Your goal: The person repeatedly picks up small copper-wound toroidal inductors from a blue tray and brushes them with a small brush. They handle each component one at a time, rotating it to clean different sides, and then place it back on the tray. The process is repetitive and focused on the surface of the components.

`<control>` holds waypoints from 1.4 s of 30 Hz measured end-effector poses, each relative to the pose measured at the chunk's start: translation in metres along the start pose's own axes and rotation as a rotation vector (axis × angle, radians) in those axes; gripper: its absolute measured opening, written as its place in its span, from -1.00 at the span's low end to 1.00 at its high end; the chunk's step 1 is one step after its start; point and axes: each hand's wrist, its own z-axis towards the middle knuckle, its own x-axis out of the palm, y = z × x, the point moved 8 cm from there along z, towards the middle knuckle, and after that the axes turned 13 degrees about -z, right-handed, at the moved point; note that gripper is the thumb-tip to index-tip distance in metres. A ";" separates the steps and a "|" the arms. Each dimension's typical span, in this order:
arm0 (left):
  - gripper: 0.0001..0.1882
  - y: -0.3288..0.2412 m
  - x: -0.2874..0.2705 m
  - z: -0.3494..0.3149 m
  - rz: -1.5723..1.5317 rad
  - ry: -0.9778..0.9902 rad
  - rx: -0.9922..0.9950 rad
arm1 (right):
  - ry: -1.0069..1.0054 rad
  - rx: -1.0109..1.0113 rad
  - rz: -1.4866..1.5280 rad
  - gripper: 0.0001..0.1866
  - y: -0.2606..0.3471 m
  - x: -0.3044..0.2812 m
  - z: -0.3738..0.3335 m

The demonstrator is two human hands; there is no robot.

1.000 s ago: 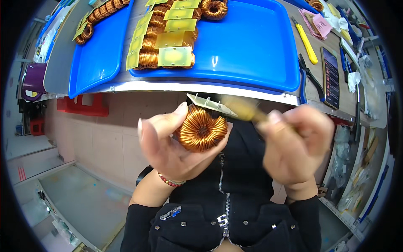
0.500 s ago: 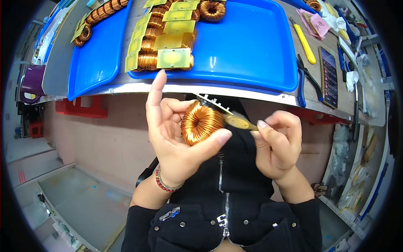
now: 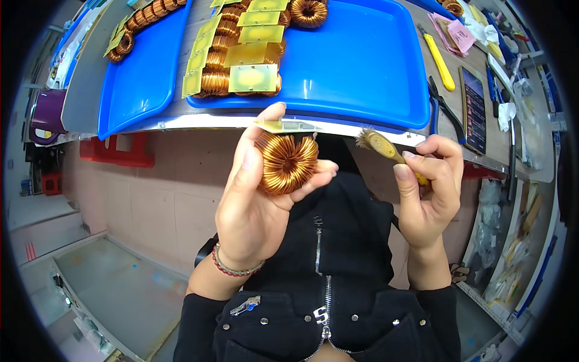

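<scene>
Copper toroidal coil (image 3: 283,175), circuit board (image 3: 288,127) on top, cradled in the part-curled left hand (image 3: 248,208) before bench edge (image 3: 199,122); right hand (image 3: 435,193) pinches bristle brush (image 3: 382,146), clear of it; steady support and light strokes seem advisable

Large blue tray (image 3: 356,66) running off top | left of it, coil row (image 3: 148,14) running off too | below it, right hand (image 3: 431,196) hiding part of brush (image 3: 382,145)

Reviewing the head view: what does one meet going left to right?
Purple mug, left blue tray, left hand holding a copper coil, right hand pinching a brush, phone, crumpled white tissue.
</scene>
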 end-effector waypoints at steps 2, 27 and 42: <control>-0.46 0.006 -0.004 0.000 0.013 0.069 -0.045 | -0.016 -0.007 0.024 -0.85 0.000 -0.002 0.001; -0.24 -0.026 0.025 0.033 0.699 0.250 0.135 | 0.629 0.153 0.543 -0.63 0.020 0.074 0.089; 0.03 -0.313 -0.108 0.151 1.777 -0.815 0.967 | 0.288 -0.129 -0.333 -0.38 -0.037 0.138 0.152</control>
